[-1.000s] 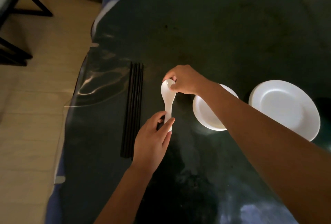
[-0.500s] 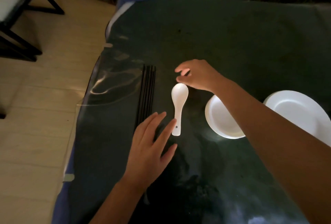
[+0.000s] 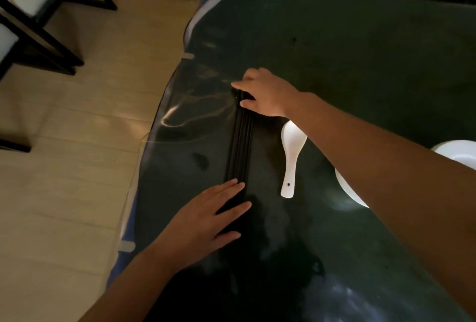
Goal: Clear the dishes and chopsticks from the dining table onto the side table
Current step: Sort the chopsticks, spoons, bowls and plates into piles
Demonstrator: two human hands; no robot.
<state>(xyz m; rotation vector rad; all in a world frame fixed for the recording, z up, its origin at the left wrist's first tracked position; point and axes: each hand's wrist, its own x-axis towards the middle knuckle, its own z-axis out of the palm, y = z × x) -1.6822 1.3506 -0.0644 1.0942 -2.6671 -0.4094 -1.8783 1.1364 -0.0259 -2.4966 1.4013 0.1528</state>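
At far left, chair (image 3: 38, 10) with dark frame and pale seat, standing on light wood floor (image 3: 64, 167). Next, near edge of dark table (image 3: 360, 51) under clear glossy cover, pale tape tabs along that edge. On table near its left edge, chopsticks (image 3: 239, 146): black sticks laid side by side in one tight bundle, running away from viewer, flat on surface. Left hand (image 3: 206, 221) palm down over near end of chopsticks, fingers extended and slightly spread, fingertips resting on sticks; no closed grasp visible. Right hand (image 3: 268, 95) at far end of same bundle, back of hand up, fingers curled loosely down onto stick tips, thumb extended toward left; whether the tips are pinched or merely touched cannot be told. Just right of chopsticks, apart from them, white spoon (image 3: 292, 156) lying flat, bowl end away from viewer and partly hidden under right forearm, handle end with small hole toward viewer. Farther right, white dish (image 3: 347, 190) mostly covered by forearm, only a curved rim section visible. At far right edge, plate (image 3: 456, 151), white, partly cut off by frame and by forearm. All listed tableware on same dark table; whether this is the dining or the side table cannot be told.
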